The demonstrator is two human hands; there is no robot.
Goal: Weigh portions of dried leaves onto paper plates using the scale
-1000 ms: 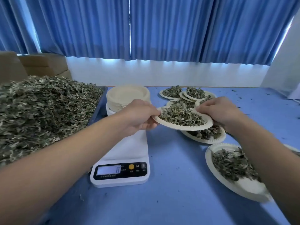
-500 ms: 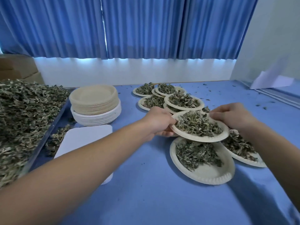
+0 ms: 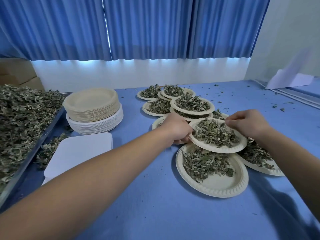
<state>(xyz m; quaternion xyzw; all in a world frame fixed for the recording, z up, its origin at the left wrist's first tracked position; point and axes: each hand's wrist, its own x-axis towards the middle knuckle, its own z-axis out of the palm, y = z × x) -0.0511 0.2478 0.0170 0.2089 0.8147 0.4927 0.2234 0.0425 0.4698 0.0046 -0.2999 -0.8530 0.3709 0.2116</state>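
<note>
Since a second ago the held plate [image 3: 220, 148] has gone from beside the scale [image 3: 78, 156] over to the right and now sits above the group of filled plates; both hands have stayed on it.

Blue table [image 3: 147, 196] carries everything. Far left: metal tray [image 3: 34, 149] heaped with dried leaves [image 3: 22, 118], some spilled just beside it. Stack of empty plates [image 3: 93, 108] behind the scale, tan ones on top of white ones. Scale top is bare, its display out of view. Filled plates [image 3: 190, 103] overlap in a cluster toward the back right. Near plate [image 3: 221, 187] of leaves is closest to the person; the held plate's front edge overlaps its far rim, contact unclear. Left hand [image 3: 176, 129] has fingers curled round the held plate's left rim. Right hand [image 3: 247, 122] pinches the far right rim, fingers bent.
</note>
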